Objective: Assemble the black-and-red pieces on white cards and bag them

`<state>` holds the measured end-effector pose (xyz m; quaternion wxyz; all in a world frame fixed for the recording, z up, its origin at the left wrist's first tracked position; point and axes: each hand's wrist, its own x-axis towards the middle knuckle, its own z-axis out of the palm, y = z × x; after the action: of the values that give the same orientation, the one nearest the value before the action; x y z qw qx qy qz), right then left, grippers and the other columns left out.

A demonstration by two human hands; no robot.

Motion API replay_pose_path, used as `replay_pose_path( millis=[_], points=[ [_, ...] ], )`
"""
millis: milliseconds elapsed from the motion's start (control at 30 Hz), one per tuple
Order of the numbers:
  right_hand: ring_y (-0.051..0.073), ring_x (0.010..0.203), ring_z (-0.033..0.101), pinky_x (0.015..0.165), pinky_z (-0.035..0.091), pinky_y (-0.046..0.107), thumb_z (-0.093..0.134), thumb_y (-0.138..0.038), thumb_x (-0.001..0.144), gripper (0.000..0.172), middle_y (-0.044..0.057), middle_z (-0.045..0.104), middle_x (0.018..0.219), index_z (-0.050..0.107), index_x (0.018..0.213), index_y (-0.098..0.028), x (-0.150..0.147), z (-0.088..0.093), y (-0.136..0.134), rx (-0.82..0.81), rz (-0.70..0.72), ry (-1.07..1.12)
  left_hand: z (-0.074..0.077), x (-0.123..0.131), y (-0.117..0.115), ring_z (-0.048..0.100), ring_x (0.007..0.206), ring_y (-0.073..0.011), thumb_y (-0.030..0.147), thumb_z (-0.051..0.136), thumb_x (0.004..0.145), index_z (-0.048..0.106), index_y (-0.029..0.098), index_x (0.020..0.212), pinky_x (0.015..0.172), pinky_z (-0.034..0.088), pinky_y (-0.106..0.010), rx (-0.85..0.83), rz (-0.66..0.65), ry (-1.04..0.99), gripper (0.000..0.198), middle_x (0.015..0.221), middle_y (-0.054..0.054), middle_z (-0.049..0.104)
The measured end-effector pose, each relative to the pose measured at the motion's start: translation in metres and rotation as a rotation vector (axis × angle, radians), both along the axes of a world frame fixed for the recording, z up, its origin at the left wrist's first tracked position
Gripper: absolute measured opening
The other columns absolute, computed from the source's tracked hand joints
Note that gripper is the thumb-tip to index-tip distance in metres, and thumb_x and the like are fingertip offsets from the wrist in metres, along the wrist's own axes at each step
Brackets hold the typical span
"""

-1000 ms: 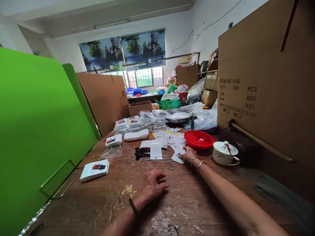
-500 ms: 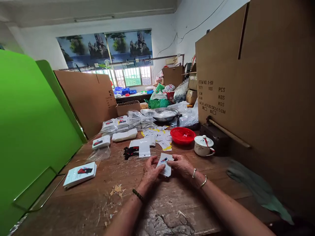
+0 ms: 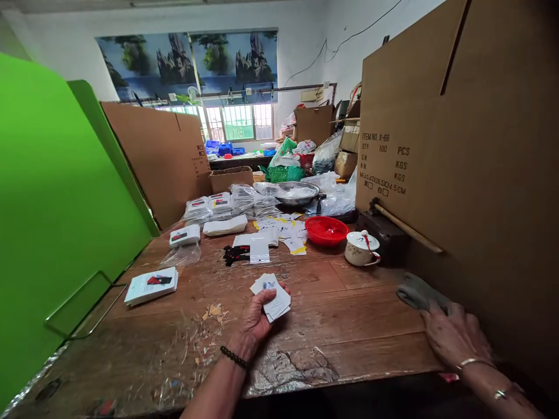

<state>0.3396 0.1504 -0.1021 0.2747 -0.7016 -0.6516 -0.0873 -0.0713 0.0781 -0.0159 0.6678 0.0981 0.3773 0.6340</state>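
My left hand [image 3: 258, 314] is closed around a small stack of white cards [image 3: 271, 299], with the thumb on top. The cards are slightly fanned, and the top one carries a small printed picture. Over at the right edge of the table, my right hand [image 3: 456, 331] lies on a grey-green cloth [image 3: 417, 292] and grips it, its fingertips partly hidden in the fabric. Beyond the left hand is a white strip of card [image 3: 259, 251] across black-and-red items [image 3: 236, 254].
Printed booklets [image 3: 152, 285] are stacked at left beside a wire stand [image 3: 82, 314]. A red basket [image 3: 326, 231], lidded cup [image 3: 361, 249] and scattered yellow-edged cards [image 3: 290, 233] stand further back. Cardboard [image 3: 471, 163] walls the right side; a green panel [image 3: 56, 203] the left.
My right hand has let go of the cards and moved right onto the cloth, which is now bunched up. The cards in my left hand have spread into a fan.
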Motion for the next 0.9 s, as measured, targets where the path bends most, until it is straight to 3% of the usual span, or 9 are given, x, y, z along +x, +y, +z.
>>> replay_pose_path(
  millis=[100, 233, 300, 333, 400, 500, 600, 767, 900],
  points=[
    [0.026, 0.069, 0.052, 0.057, 0.037, 0.039, 0.047, -0.021, 0.078, 0.021, 0.014, 0.056, 0.081, 0.064, 0.069, -0.028, 0.026, -0.015, 0.004, -0.076, 0.063, 0.035, -0.005, 0.008, -0.007, 0.072, 0.087, -0.0239, -0.001, 0.061, 0.069, 0.063, 0.011, 0.094, 0.083, 0.060, -0.041, 0.025, -0.002, -0.055, 0.028, 0.094, -0.011, 0.074],
    [0.027, 0.071, 0.052, 0.059, 0.037, 0.039, 0.054, -0.020, 0.075, 0.019, 0.013, 0.054, 0.076, 0.053, 0.057, -0.025, 0.012, 0.011, 0.014, -0.073, 0.052, -0.077, -0.014, 0.014, -0.019, 0.072, 0.081, -0.0228, 0.000, 0.068, 0.067, 0.062, 0.014, 0.096, 0.082, 0.060, -0.043, 0.081, 0.021, -0.016, 0.033, 0.093, -0.007, 0.073],
    [0.031, 0.084, 0.053, 0.065, 0.039, 0.042, 0.061, -0.023, 0.072, 0.011, 0.017, 0.056, 0.085, 0.056, 0.062, -0.024, -0.025, 0.032, 0.009, -0.004, 0.083, -0.099, -0.018, 0.015, -0.024, 0.072, 0.079, -0.0232, 0.007, 0.073, 0.070, 0.062, 0.015, 0.097, 0.079, 0.060, -0.044, 0.078, 0.014, -0.016, 0.030, 0.093, -0.007, 0.073],
    [0.033, 0.092, 0.053, 0.072, 0.042, 0.044, 0.063, -0.024, 0.070, 0.005, 0.017, 0.057, 0.092, 0.059, 0.071, -0.023, -0.053, 0.041, 0.003, 0.034, 0.178, -0.034, -0.020, 0.016, -0.027, 0.072, 0.078, -0.0234, 0.012, 0.074, 0.074, 0.062, 0.014, 0.097, 0.077, 0.060, -0.044, 0.063, 0.006, -0.027, 0.026, 0.092, -0.008, 0.073],
    [0.030, 0.094, 0.055, 0.080, 0.045, 0.043, 0.064, -0.031, 0.074, 0.013, 0.012, 0.058, 0.095, 0.060, 0.083, -0.023, -0.118, 0.055, -0.015, 0.004, 0.448, 0.198, -0.021, 0.019, -0.030, 0.072, 0.076, -0.0231, 0.023, 0.072, 0.080, 0.063, 0.013, 0.096, 0.076, 0.060, -0.044, 0.027, -0.004, -0.058, 0.021, 0.091, -0.009, 0.073],
    [0.020, 0.073, 0.056, 0.069, 0.050, 0.035, 0.066, -0.038, 0.073, 0.022, 0.006, 0.058, 0.091, 0.061, 0.087, -0.022, -0.215, 0.062, -0.042, -0.206, 0.671, 0.580, -0.019, 0.025, -0.035, 0.071, 0.071, -0.0197, 0.028, 0.068, 0.084, 0.064, 0.014, 0.099, 0.077, 0.060, -0.040, 0.029, 0.011, -0.094, 0.021, 0.086, -0.007, 0.073],
    [0.017, 0.069, 0.055, 0.061, 0.048, 0.030, 0.073, -0.040, 0.062, 0.028, 0.004, 0.058, 0.088, 0.060, 0.078, -0.021, -0.270, 0.061, -0.054, -0.357, 0.741, 0.799, -0.016, 0.028, -0.040, 0.071, 0.072, -0.0194, 0.030, 0.067, 0.086, 0.066, 0.013, 0.105, 0.082, 0.058, -0.038, 0.067, -0.001, -0.103, 0.026, 0.087, -0.008, 0.073],
    [0.011, 0.048, 0.045, 0.044, 0.036, 0.024, 0.070, -0.055, 0.062, 0.039, -0.004, 0.051, 0.055, 0.054, 0.072, -0.020, -0.276, 0.067, -0.046, -0.707, 0.742, 1.222, -0.013, 0.024, -0.046, 0.072, 0.084, -0.0229, 0.024, 0.065, 0.086, 0.067, 0.011, 0.103, 0.086, 0.057, -0.039, 0.068, 0.010, -0.083, 0.022, 0.095, -0.012, 0.074],
    [0.009, 0.047, 0.045, 0.044, 0.033, 0.021, 0.077, -0.059, 0.055, 0.049, -0.005, 0.054, 0.057, 0.054, 0.071, -0.019, -0.266, 0.074, -0.039, -0.719, 0.742, 1.399, -0.011, 0.024, -0.040, 0.072, 0.075, -0.0223, 0.019, 0.066, 0.083, 0.067, 0.012, 0.104, 0.080, 0.060, -0.042, 0.019, 0.032, -0.031, 0.022, 0.088, -0.010, 0.075]
  ],
)
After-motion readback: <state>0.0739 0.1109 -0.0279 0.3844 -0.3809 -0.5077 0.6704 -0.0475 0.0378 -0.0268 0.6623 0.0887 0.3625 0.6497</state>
